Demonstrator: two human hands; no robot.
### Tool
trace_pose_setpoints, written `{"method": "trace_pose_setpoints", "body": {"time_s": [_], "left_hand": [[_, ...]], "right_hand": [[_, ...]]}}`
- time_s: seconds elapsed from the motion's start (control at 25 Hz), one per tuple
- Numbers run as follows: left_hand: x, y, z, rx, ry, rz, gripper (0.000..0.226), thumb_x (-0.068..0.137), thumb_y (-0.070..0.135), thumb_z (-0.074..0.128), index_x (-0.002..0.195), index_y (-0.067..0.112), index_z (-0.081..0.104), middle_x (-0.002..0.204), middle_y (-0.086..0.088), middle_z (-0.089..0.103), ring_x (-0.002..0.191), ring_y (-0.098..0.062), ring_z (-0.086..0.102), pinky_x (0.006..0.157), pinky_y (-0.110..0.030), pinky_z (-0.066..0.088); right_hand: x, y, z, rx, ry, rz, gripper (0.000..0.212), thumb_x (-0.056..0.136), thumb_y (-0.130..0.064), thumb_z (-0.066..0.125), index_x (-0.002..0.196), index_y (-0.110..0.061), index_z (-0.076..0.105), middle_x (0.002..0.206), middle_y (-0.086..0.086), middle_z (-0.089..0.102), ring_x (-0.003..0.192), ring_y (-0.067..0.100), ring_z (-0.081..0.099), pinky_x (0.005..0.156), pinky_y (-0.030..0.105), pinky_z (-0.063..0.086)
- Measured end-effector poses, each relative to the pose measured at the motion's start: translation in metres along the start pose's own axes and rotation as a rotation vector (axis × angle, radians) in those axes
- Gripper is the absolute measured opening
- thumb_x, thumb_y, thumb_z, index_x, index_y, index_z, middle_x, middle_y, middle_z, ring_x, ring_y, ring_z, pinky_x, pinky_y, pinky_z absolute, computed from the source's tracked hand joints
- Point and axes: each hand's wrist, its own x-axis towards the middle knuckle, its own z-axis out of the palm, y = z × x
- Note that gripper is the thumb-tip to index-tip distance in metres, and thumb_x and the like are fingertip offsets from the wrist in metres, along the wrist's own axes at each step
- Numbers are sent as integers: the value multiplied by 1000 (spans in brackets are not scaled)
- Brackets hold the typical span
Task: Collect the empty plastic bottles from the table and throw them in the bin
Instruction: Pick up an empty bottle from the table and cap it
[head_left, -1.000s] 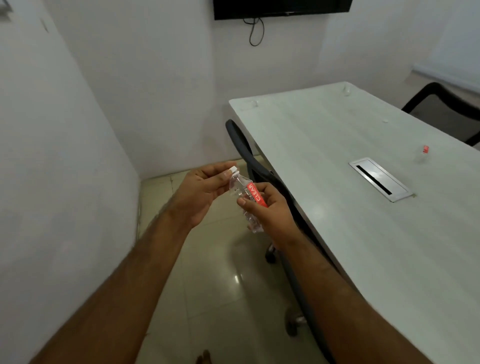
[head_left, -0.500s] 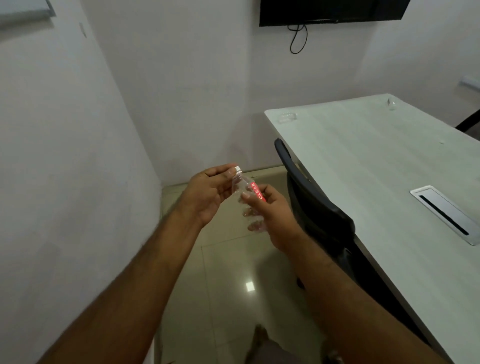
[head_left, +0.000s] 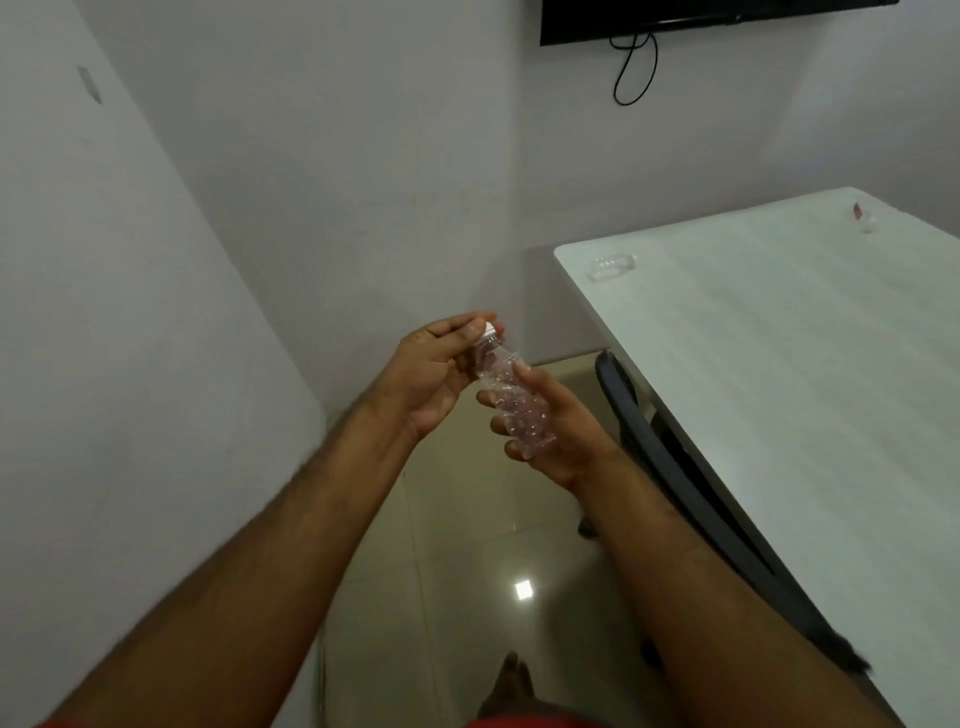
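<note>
Both hands hold one small clear crumpled plastic bottle (head_left: 506, 387) in front of me, over the tiled floor. My right hand (head_left: 550, 426) wraps its body from the right. My left hand (head_left: 434, 371) pinches the white cap at its top end. On the white table (head_left: 779, 374) to the right, a second clear bottle (head_left: 613, 266) lies on its side near the far left corner. A third small bottle (head_left: 863, 218) with a red label stands near the far edge. No bin is in view.
A black office chair (head_left: 675, 467) is tucked against the table's left edge, close to my right forearm. White walls close in on the left and ahead. A dark screen (head_left: 701, 18) with a hanging cable is mounted high on the far wall. My foot (head_left: 511, 680) shows on the beige tiles.
The view has swung left and the table has slid to the right. The bottle has turned in my hands, so its red label no longer shows. Both hands keep their hold.
</note>
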Motion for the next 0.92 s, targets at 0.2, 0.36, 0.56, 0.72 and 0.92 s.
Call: {"method": "trace_pose_setpoints", "body": {"time_s": [0.2, 0.36, 0.56, 0.72, 0.92], "left_hand": [[100, 21, 1, 55, 7, 52, 19, 96, 10, 56, 110, 8, 68, 107, -10, 73, 100, -22, 68, 92, -37, 55], [191, 21, 11, 83, -23, -58, 16, 95, 11, 58, 106, 9, 70, 98, -7, 74, 92, -22, 69, 81, -37, 59], [302, 14, 27, 64, -196, -135, 14, 94, 6, 57, 100, 5, 69, 92, -8, 73, 82, -17, 70, 83, -31, 58], [410, -2, 41, 114, -277, -202, 19, 95, 10, 58, 110, 5, 68, 102, -10, 74, 93, -20, 70, 89, -34, 56], [506, -27, 75, 335, -400, -257, 16, 97, 14, 57, 107, 12, 69, 110, -11, 71, 98, -19, 67, 79, -26, 56]], "right_hand": [[79, -58, -26, -86, 33, 41, 42, 90, -38, 65, 120, -12, 58, 97, 9, 66, 67, 15, 60, 48, 23, 47], [134, -86, -62, -233, 269, -80, 35, 89, -35, 68, 111, -9, 62, 98, 12, 66, 66, 17, 61, 46, 25, 47], [198, -116, -117, 84, 239, -10, 39, 87, -39, 63, 116, -13, 61, 90, 5, 70, 57, 12, 62, 37, 20, 42], [265, -144, -154, 73, 496, -39, 44, 85, -46, 66, 116, -15, 65, 93, 5, 68, 64, 13, 62, 43, 22, 46], [316, -163, -196, 26, 936, -70, 37, 89, -54, 61, 103, -19, 68, 86, 5, 68, 66, 16, 61, 54, 26, 49]]}}
